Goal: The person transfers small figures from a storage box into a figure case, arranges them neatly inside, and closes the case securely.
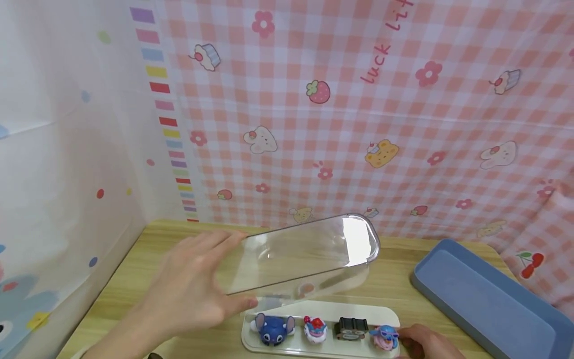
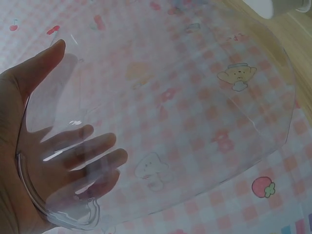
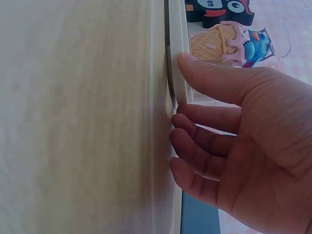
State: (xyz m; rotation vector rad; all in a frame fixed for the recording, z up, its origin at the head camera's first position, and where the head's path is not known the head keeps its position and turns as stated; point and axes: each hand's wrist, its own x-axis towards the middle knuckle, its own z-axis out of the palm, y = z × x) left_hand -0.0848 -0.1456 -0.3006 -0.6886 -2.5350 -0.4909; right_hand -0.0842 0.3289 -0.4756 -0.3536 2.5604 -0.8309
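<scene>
My left hand [image 1: 197, 279] grips the left end of a clear plastic cover [image 1: 296, 252], thumb on the near side and fingers on the far side. In the left wrist view that hand [image 2: 83, 156] shows partly through the cover [image 2: 185, 122]. The cover hangs tilted above a white tray [image 1: 329, 344]. Along the tray stand a blue big-eared figurine [image 1: 272, 330], a cake figurine [image 1: 315, 330], a dark block-shaped figurine [image 1: 351, 329] and an ice-cream-cone figurine [image 3: 219, 44]. My right hand [image 3: 243, 131] pinches the tray's right end between thumb and index finger.
A blue-grey rectangular tray [image 1: 493, 299] lies on the wooden table [image 1: 148, 259] at the right. Behind the table hangs a pink checked cloth [image 1: 336, 124], and a white printed cloth [image 1: 67, 149] hangs at the left. A small dark object [image 1: 154, 355] shows at the bottom edge.
</scene>
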